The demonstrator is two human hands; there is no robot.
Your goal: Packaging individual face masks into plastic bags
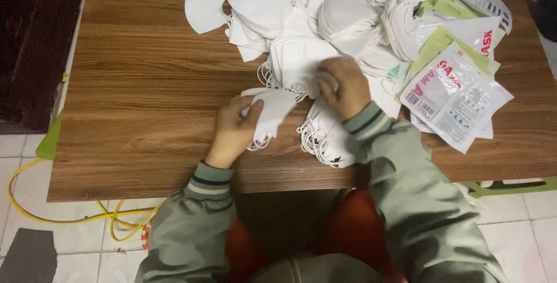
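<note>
On the table (133, 86), in the head view, the left hand (232, 129) pinches a folded white mask (272, 109); the right hand (345, 86) closes on another in the pile (325, 22). Masks look light, soft and limp, best taken by an edge. Flat pouches (455, 94) lie rightward; their contents cannot be told.

A wooden table (145, 86) stands on pale tiled floor (522, 219), beside perhaps a dark cabinet (29, 45).
</note>
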